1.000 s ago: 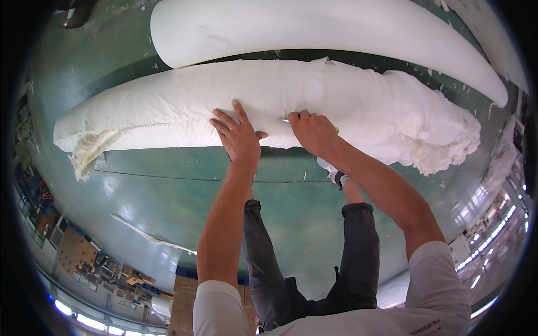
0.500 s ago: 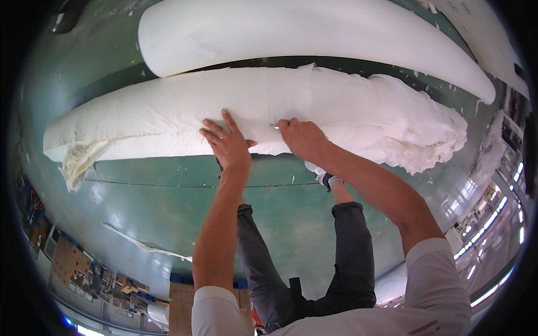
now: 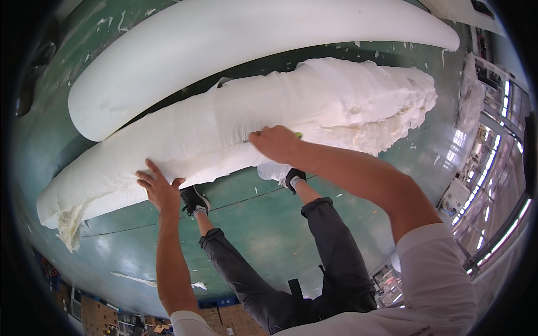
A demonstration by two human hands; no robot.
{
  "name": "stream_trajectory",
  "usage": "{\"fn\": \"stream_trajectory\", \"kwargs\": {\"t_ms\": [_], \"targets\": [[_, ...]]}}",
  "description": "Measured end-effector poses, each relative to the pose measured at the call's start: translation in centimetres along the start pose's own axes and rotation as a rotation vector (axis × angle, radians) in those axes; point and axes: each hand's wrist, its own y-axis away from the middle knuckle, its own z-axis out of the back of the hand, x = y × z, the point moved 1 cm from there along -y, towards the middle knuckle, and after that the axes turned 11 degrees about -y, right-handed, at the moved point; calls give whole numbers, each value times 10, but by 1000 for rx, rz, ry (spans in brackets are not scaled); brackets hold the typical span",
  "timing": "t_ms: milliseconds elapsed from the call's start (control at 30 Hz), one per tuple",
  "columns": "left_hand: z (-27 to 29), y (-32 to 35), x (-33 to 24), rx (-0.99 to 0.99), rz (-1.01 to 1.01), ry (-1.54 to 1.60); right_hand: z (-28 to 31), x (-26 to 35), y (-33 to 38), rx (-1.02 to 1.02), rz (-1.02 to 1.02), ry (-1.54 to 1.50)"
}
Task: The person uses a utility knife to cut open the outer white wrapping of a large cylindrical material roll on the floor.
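A long roll wrapped in wrinkled white sheeting [image 3: 185,137] lies across the floor in front of me. My left hand [image 3: 159,187] rests on its near side with the fingers spread. Farther right, my right hand [image 3: 273,144] is closed round a utility knife [image 3: 298,135]. The knife's yellow-green end shows behind my fist, and its thin blade points left against the sheeting. From about my right hand toward the right end, the covering is split and bunched, with ragged fluffy layers [image 3: 386,120] exposed. A loose torn flap [image 3: 70,227] hangs at the left end.
A second, smooth white roll [image 3: 252,33] lies just beyond the first. White scraps [image 3: 134,277] are scattered on the green floor [image 3: 252,224]. My shoes stand close to the near side of the wrapped roll. Cardboard boxes [image 3: 238,319] are behind me.
The view has turned, so the rolls now slant up to the right. My left hand sits farther left along the roll, away from my right hand, which still grips the utility knife.
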Motion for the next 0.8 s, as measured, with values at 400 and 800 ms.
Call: {"fn": "stream_trajectory", "kwargs": {"t_ms": [400, 800], "targets": [[-23, -1, 15, -100, 9, 13, 18, -216, 156, 111, -181, 34], [-14, 1, 3, -98, -3, -16, -22, -267, 263, -653, -686, -655]]}}
